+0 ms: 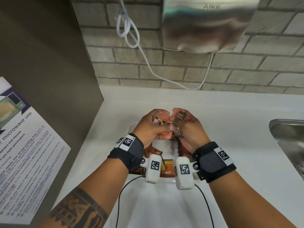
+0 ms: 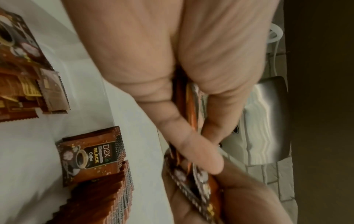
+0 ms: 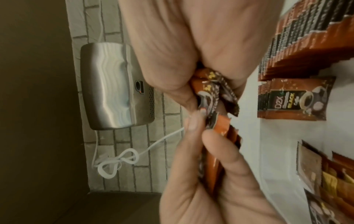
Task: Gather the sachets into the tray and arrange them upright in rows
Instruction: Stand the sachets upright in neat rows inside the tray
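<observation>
Steel AIKE hand dryer [image 1: 209, 23] on the brick wall [image 1: 263, 63], white cord [image 1: 148, 63] looped under it. Sink [image 1: 289, 137] on the right, microwave-use notice [image 1: 24, 148] on the left.

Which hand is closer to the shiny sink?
Right. The right hand is on the sink's side of the counter; the left hand is beyond it, farther from the sink.

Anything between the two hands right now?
Yes: a bunch of sachets, gripped by left hand and right hand together. Clearest in right wrist view.
</observation>
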{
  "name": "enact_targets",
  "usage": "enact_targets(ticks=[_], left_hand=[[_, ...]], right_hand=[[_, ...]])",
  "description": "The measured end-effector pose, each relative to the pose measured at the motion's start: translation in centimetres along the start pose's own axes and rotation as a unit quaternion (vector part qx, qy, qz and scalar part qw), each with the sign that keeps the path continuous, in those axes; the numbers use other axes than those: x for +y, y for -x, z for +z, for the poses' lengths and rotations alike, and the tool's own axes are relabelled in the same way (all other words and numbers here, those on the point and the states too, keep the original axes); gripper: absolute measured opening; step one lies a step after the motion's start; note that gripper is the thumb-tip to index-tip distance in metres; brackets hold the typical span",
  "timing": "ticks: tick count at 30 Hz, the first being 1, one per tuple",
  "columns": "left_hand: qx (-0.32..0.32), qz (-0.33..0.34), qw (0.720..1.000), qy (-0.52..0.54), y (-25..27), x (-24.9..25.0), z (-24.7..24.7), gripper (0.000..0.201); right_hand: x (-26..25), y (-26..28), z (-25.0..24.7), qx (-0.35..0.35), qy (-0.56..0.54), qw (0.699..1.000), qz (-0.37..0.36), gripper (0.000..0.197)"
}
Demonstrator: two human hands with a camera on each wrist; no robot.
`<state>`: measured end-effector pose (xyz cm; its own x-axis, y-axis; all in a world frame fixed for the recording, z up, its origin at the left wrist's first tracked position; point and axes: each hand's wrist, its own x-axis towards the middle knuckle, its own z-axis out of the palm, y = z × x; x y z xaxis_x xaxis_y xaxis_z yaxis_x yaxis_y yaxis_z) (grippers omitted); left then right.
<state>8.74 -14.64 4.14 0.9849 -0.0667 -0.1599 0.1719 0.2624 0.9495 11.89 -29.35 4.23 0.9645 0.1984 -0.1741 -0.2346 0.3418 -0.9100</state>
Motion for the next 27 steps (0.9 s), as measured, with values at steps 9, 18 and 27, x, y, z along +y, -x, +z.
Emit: enact_targets(ticks=[9, 18, 27], left_hand=[[0.046, 0.034, 0.997, 0.056, -0.4, 0.3, -1.2, 0.037], [0.057, 0.005, 0.996, 0.068, -0.2, 0.4, -1.3, 0.009], [0.039, -0.001, 0.995, 0.088, 0.0, 0.3, -0.9, 0.018]], right_hand=[[-1.0, 0.5, -1.1, -0.025, 0.135, 0.990, -0.002, 0.035], [-0.7, 0.5, -0.8, -0.027, 0.137, 0.990, 0.008, 0.022], [-0.5, 0.6, -0.4, 0.000, 0.060, 0.998, -0.024, 0.012]])
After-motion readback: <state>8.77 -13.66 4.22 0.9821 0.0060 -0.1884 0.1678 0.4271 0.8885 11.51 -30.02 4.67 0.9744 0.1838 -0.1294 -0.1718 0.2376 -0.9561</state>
